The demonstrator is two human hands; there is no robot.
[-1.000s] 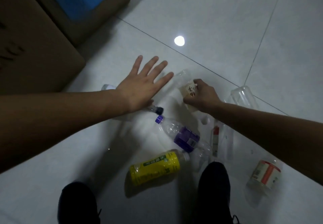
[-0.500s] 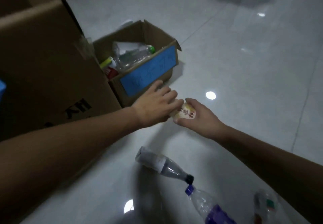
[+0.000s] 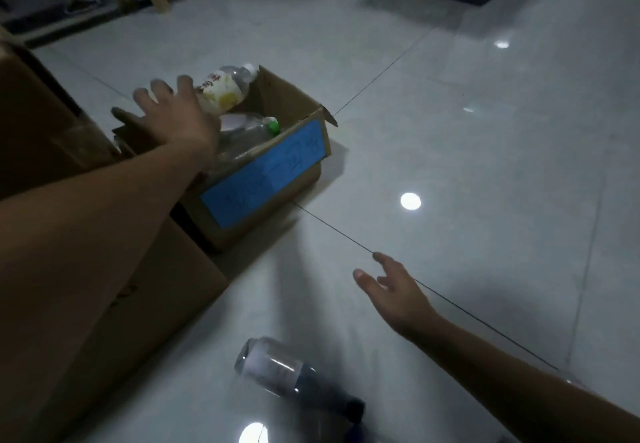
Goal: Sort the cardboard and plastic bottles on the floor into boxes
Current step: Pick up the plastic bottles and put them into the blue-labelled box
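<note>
My left hand (image 3: 176,120) is over the blue-labelled box (image 3: 263,172), fingers spread. The yellow-label bottle (image 3: 221,93) is just off the fingertips above the box's open top, contact too blurred to call. My right hand (image 3: 394,290) hangs open and empty on my side of the box. I judge the bottle empty, so light, thin and slick, best gripped mid-label. Dim room, glossy tile floor (image 3: 450,131), and a clear bottle (image 3: 277,370) lying on my side of the box.

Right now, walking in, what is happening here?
A person is sorting bottles. The left hand, fingers spread, is over the blue-labelled cardboard box, with a yellow-labelled plastic bottle beside its fingers above the box; contact is unclear. The right hand hangs open and empty over the floor, where a dark-capped clear bottle lies.
</note>
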